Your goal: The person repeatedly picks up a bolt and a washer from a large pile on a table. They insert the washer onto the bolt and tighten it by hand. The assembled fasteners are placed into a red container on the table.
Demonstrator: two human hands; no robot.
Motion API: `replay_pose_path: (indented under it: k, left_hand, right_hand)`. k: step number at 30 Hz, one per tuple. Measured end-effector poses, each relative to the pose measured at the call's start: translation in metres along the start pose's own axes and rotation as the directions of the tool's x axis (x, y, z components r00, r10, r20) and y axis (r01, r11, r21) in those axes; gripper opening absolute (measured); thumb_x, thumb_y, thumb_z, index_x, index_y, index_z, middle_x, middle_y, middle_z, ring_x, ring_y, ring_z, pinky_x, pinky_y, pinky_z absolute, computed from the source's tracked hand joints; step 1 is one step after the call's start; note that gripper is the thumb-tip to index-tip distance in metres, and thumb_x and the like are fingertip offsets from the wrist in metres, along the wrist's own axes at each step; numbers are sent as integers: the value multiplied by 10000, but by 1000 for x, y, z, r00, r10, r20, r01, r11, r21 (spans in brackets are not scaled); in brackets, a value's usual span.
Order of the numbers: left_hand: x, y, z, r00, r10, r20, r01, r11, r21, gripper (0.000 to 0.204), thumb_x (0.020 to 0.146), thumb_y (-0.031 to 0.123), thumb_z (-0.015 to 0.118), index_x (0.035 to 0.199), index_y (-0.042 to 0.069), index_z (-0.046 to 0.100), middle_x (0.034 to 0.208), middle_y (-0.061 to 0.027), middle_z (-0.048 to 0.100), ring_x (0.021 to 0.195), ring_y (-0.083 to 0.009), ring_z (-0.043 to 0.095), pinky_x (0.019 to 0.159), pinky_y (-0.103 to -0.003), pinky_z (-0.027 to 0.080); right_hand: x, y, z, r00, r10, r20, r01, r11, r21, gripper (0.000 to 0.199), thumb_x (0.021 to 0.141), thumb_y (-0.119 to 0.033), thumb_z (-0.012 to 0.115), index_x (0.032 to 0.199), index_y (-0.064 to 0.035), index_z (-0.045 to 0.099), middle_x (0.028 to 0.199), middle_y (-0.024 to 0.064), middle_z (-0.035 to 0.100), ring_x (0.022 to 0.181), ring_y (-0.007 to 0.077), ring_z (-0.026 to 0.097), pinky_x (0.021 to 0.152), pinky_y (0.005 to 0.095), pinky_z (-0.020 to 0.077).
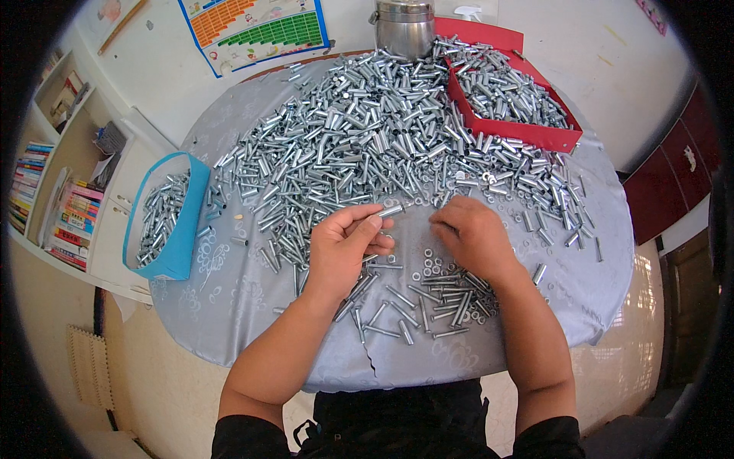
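Observation:
My left hand [348,243] pinches a silvery sleeve anchor bolt [392,210] between thumb and forefinger, its thin end pointing right. A short gap away, my right hand [472,236] is closed with its fingertips turned down and inward by small washers and nuts. Whatever those fingertips hold is hidden. Between and below the hands lie loose hex nuts [430,262] and a small heap of bolts [455,297]. Beyond both hands spreads a large pile of metal sleeves and bolts [359,126].
A blue box [177,249] of metal sleeves stands at the table's left edge. At the back right, a red box [520,136] holds more metal pieces, near a steel pot [404,30]. A grey cloth [252,336] covers the round table. Shelves with books [73,229] are at left.

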State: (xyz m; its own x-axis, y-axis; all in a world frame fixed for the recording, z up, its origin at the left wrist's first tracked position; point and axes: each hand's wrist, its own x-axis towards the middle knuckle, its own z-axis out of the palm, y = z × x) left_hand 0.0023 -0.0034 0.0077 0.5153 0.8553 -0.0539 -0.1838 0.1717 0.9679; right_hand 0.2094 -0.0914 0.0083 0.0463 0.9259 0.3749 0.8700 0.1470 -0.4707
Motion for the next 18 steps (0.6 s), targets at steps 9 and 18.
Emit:
replay_pose_path:
  k: [9,18]
  left_hand:
    - [1,-3,-2,1000,9,11,-8,1000,-14,238,934,77,568,1134,-43,613,964,-154,696,725,-194,696,645,-285,579]
    - [1,-3,-2,1000,-1,17,1,1000,-11,231,937,82,568,1126,-42,615,962,-148,697,731,-191,696,646,-286,578]
  right_hand:
    - [2,16,0,963,134,-234,-152,987,-61,81,763,-77,656,834,-54,688,831,129,629,820,332,612,734,419,496]
    - [-2,21,-7,984,132,-124,-140,988,-65,62,753,-75,635,784,-56,685,799,134,608,814,335,603,732,432,491]
